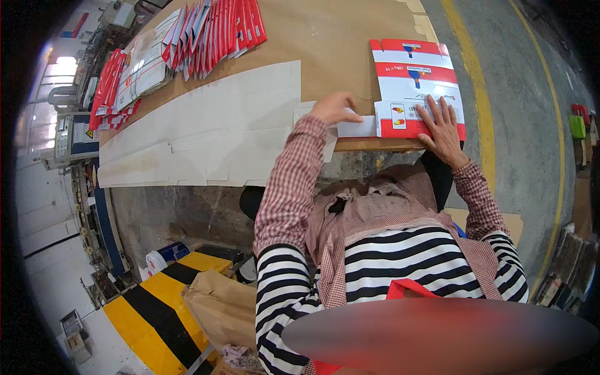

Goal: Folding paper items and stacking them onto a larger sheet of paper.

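Observation:
A flat red and white printed carton (pixel 387 89) lies at the table's near right corner, with a plain white flap (pixel 361 129) sticking out from its left side. My right hand (pixel 444 136) rests flat on the carton's near right part, fingers spread. Just above the flap's left end is my left hand (pixel 334 107), its fingers curved and the thumb apart from them. No object shows between them; whether the thumb touches the flap I cannot tell.
Rows of folded red and white cartons (pixel 215 31) stand at the table's far left, beside a whitish stack (pixel 147 62). White cardboard sheets (pixel 219 131) cover the near left of the brown tabletop (pixel 337 37). A yellow-and-black striped box (pixel 156 306) stands below left.

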A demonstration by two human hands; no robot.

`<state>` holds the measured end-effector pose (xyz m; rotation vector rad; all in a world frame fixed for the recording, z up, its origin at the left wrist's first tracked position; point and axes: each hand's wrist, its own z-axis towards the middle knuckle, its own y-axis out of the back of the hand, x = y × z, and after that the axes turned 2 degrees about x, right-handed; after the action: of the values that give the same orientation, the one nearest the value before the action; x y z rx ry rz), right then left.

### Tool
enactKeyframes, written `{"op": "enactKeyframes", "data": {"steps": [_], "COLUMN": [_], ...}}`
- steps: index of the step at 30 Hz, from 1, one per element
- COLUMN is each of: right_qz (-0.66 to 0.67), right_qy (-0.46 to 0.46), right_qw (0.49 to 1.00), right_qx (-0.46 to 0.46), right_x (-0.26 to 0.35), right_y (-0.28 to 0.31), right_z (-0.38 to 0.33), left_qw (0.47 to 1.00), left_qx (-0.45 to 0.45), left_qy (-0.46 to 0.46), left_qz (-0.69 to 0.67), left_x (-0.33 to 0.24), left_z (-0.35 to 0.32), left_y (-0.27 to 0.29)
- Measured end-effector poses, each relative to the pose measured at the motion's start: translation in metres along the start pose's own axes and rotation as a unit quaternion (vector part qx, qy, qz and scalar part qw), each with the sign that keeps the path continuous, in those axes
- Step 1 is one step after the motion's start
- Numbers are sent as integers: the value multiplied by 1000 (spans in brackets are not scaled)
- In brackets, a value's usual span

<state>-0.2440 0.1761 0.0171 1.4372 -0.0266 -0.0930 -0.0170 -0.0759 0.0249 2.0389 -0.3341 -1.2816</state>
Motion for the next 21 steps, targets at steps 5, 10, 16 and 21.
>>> {"op": "enactKeyframes", "data": {"steps": [5,10,16,21], "right_qz": [226,362,294,320], "right_qy": [-6,143,252,257], "right_qw": [972,921,915,905], "right_qx": [64,13,112,114], "right_x": [-7,50,51,50], "right_y": [-4,3,11,7], "right_z": [4,68,57,53], "left_qw": [977,907,910,932], "left_qx": [20,-209,-166,-357], "left_qy": [147,-69,-211,21], "left_qz": [-154,360,317,53], "left_x": [2,-27,6,-5], "left_z": [-47,-88,-145,-134], "left_y": [-39,-97,-74,-101]}}
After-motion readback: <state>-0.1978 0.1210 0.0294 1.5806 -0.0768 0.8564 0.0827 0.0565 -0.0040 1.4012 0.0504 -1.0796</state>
